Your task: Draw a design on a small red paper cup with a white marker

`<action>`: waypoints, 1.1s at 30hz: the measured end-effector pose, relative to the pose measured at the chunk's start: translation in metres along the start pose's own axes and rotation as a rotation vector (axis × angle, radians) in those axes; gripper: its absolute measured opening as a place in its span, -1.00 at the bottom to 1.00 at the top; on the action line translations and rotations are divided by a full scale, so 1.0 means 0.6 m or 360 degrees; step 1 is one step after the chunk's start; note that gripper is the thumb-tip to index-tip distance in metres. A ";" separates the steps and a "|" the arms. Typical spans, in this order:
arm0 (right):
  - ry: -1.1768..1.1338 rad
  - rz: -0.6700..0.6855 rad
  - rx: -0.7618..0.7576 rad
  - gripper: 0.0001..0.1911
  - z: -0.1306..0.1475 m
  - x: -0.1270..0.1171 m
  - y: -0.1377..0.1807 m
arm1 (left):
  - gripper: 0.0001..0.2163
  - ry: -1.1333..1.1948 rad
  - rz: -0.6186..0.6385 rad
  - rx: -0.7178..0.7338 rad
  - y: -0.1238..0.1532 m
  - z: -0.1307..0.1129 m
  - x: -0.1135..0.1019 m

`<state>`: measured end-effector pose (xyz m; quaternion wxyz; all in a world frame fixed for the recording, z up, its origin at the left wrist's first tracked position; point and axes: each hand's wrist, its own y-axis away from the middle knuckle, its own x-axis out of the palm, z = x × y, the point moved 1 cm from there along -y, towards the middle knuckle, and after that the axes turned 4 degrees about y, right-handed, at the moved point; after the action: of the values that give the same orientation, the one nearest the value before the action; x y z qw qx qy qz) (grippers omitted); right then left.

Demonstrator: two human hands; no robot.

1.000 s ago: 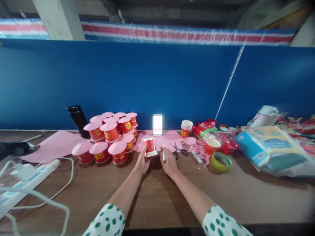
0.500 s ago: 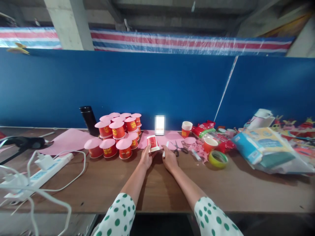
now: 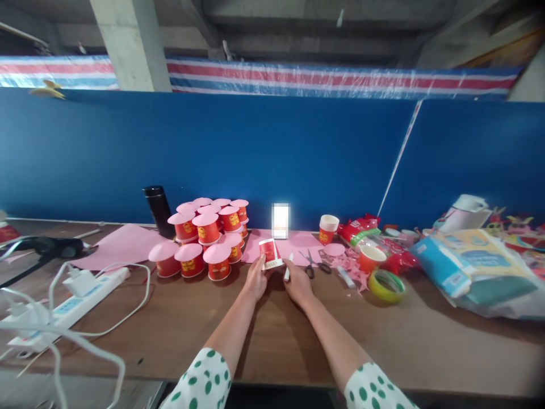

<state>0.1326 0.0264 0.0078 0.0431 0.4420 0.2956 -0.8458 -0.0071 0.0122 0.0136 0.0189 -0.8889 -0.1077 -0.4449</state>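
Note:
My left hand (image 3: pixel 256 279) is closed around the lower left side of a small red-and-white paper cup (image 3: pixel 269 251), tilted above the table. My right hand (image 3: pixel 298 282) pinches a slim white pen-like stick (image 3: pixel 289 268), upright just right of the cup; its exact kind is not clear. Under and behind both hands lies a pink paper sheet (image 3: pixel 253 247). Black-handled scissors (image 3: pixel 315 266) lie to the right of my right hand. Left of my hands, red cups (image 3: pixel 192 261) stand stacked, topped with pink paper discs (image 3: pixel 217 253).
On the right are nested cups (image 3: pixel 327 230), pink paper scraps (image 3: pixel 355 272), a white tube (image 3: pixel 346 278), a single cup (image 3: pixel 372 259), yellow-green tape (image 3: pixel 386 286) and a plastic-wrapped pack (image 3: pixel 481 267). A power strip (image 3: pixel 76 304) with cables, a black flask (image 3: pixel 158 211) and pink paper (image 3: pixel 123 247) occupy the left.
The camera view has shifted slightly, so the scene sits a little lower and to the right. Both hands keep hold of the cup and the white stick.

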 end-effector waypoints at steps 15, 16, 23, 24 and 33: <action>-0.0319 0.0046 -0.0059 -0.59 -0.007 -0.004 0.007 | -0.76 0.0082 -0.0009 -0.0223 0.011 -0.012 0.001; -0.0306 0.0051 -0.0068 -0.60 -0.007 -0.004 0.007 | -0.74 0.0080 0.0008 -0.0232 0.012 -0.013 0.001; -0.0183 0.0004 -0.0112 -0.74 -0.009 -0.002 0.006 | -0.69 0.0056 0.0097 -0.0326 0.020 -0.018 0.003; -0.0185 0.0006 -0.0128 -0.75 -0.008 -0.003 0.006 | -0.69 0.0062 0.0134 -0.0348 0.021 -0.018 0.003; -0.0117 0.0059 -0.0183 -0.78 -0.002 -0.009 0.006 | -0.64 0.0113 0.0265 -0.0377 0.021 -0.019 0.000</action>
<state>0.1380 0.0229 0.0094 0.0950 0.4127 0.3337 -0.8422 -0.0133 -0.0016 0.0211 -0.0455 -0.8745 0.0203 -0.4825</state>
